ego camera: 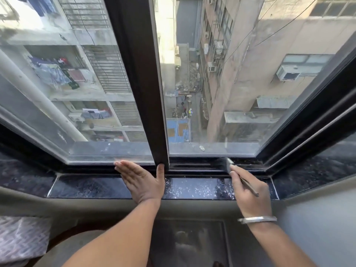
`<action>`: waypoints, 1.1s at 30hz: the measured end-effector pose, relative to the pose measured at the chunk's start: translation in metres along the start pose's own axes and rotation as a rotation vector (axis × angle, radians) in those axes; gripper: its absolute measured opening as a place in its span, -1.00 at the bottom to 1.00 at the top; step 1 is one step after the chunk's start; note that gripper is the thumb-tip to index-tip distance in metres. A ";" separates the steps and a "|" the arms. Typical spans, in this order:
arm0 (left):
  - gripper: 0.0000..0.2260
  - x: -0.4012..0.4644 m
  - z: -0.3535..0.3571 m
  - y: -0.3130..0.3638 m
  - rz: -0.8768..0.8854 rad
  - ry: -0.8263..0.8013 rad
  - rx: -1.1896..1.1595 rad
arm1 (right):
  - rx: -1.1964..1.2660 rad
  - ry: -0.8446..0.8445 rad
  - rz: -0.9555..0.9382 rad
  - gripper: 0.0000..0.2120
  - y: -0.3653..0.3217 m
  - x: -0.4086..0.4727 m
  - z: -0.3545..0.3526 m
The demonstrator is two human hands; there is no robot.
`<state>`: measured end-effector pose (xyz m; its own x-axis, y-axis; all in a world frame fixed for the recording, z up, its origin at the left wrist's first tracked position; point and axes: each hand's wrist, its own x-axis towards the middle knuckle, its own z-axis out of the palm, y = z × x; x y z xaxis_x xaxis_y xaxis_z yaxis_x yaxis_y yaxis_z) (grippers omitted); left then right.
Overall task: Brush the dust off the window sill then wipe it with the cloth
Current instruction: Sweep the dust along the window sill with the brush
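The window sill [196, 186] is a dark speckled stone ledge below a sliding window. White dust flecks lie on it between my hands. My left hand [142, 180] rests flat with its fingers against the glass and its thumb on the dark sliding frame [152, 112]. My right hand [248, 189] holds a small paintbrush [231, 166] by its thin handle. The bristles are in the dark window track [194, 164], right of the frame's foot. No cloth is clearly in view.
A patterned grey fabric [21, 241] lies at the lower left. The side sill slabs [317, 168] angle away on both sides. Beyond the glass is a deep drop to an alley between buildings. A bracelet [257, 220] circles my right wrist.
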<state>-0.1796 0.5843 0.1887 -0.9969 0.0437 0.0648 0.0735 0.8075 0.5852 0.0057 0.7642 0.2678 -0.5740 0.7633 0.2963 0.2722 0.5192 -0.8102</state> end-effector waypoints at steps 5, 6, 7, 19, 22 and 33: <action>0.01 -0.001 -0.001 0.002 0.003 -0.004 -0.005 | -0.306 0.217 0.121 -0.79 0.013 0.002 -0.044; 0.01 -0.001 -0.002 0.002 0.005 -0.004 -0.005 | -0.330 0.236 0.083 -0.78 0.008 0.000 -0.048; 0.01 -0.002 -0.002 0.002 0.004 -0.004 -0.006 | -0.341 0.242 0.028 -0.76 0.002 -0.005 -0.050; -0.01 0.000 0.000 0.000 0.012 0.022 -0.022 | -0.175 -0.313 -0.506 -0.75 -0.058 -0.032 0.054; 0.00 0.001 0.001 -0.001 0.014 0.025 -0.021 | -0.331 -0.324 -0.653 -0.82 -0.046 -0.019 0.065; 0.01 0.000 0.000 0.002 0.002 0.018 -0.035 | -0.606 -0.232 -0.314 -0.68 0.046 -0.003 -0.049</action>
<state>-0.1793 0.5855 0.1898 -0.9962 0.0346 0.0803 0.0767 0.7864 0.6129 0.0575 0.8050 0.2546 -0.8263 0.4768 0.2997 0.4095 0.8740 -0.2615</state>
